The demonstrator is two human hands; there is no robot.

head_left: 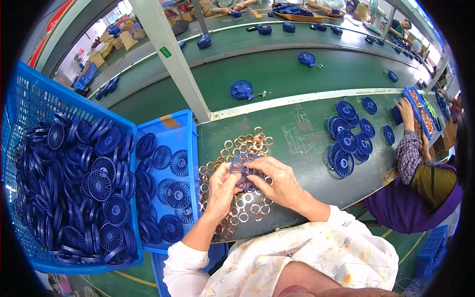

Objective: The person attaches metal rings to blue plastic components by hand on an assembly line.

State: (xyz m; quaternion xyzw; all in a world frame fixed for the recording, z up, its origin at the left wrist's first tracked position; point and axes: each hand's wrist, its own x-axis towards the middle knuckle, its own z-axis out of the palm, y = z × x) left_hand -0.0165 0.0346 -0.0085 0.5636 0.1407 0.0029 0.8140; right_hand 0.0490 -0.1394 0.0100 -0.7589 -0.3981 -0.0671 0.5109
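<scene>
Above the green worktable I hold a round dark-blue fan grille (240, 167) between both hands. My left hand (223, 187) grips its left rim with thumb and fingers. My right hand (276, 180) has its fingers closed over the grille's hub and right side; whether a small part is pinched there is hidden. Under and around the hands lie many copper and silver metal rings (242, 200). To the right, a loose group of blue fan grilles (346, 142) rests on the table.
At the left stands a blue crate (29, 81) heaped with grilles, beside a lighter blue tray (192, 128) of more. A white post (170, 54) rises at the table's far edge. Beyond runs a green conveyor (277, 74) carrying fan parts. A co-worker's hand (405, 111) is at a parts bin on the right.
</scene>
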